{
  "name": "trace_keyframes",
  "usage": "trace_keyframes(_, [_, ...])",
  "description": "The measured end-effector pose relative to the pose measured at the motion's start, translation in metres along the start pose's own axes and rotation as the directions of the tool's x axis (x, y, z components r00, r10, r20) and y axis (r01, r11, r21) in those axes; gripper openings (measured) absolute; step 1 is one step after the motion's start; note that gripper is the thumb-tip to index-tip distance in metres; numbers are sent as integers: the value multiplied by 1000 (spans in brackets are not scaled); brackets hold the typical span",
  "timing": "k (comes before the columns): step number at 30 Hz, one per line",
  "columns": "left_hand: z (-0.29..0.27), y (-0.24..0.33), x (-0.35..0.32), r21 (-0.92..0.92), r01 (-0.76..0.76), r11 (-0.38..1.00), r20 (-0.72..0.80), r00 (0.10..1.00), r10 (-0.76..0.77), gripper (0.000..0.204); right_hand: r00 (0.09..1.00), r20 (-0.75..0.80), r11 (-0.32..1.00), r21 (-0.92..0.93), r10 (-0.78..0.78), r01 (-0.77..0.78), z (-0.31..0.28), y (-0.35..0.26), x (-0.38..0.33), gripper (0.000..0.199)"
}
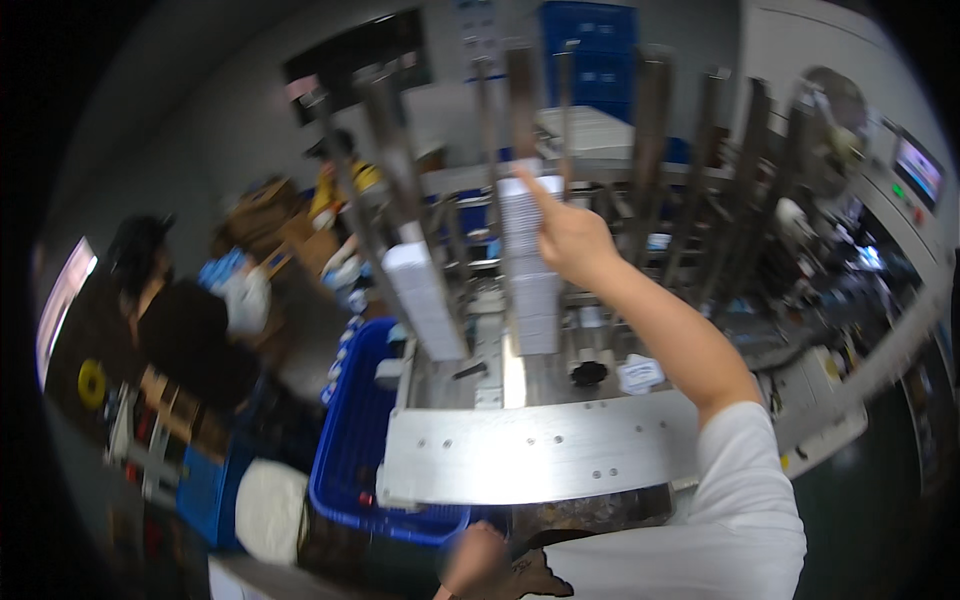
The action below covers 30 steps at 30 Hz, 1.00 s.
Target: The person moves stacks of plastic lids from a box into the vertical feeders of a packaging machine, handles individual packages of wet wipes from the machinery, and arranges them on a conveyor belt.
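Note:
My right hand [567, 232] reaches up and forward, with a finger pressing the top of a tall stack of white cards [530, 265] held between upright metal guide rails [520, 100]. A second, leaning stack of white cards [425, 300] sits in the rails to its left. My left hand [476, 560] hangs low at the bottom edge, blurred, fingers curled, just below the metal machine table [530, 455]. Whether it holds anything is unclear.
A blue plastic crate [350, 440] stands left of the metal table. Several more upright rails [730, 170] rise on the right, and a control panel with a screen [918, 170] is at far right. Other people [160, 290] work at the left among cardboard boxes.

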<state>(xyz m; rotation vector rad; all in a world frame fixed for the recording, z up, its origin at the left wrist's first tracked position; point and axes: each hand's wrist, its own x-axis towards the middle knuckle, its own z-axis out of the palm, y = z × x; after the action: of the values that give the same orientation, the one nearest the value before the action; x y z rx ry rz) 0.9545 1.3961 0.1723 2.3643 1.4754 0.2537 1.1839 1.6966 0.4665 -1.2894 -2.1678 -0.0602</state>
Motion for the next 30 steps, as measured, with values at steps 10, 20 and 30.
trace_keyframes(10, [-18, -10, -82, -89, 303, 949, -390, 866, -314, 12, 985, 59, 826, 555, -160, 101, 120, 28, -66, 81])
trace_keyframes(20, [-153, -54, -383, -169, 891, 421, -768, 149, -623, 20, 724, 500, 625, 771, -475, -122, 156, -106, -185, 63])
trace_keyframes(30, [-178, -192, -423, -50, 967, 251, -492, 194, -849, 57, 498, 527, 638, 767, -689, 70, 136, -303, -247, 51])
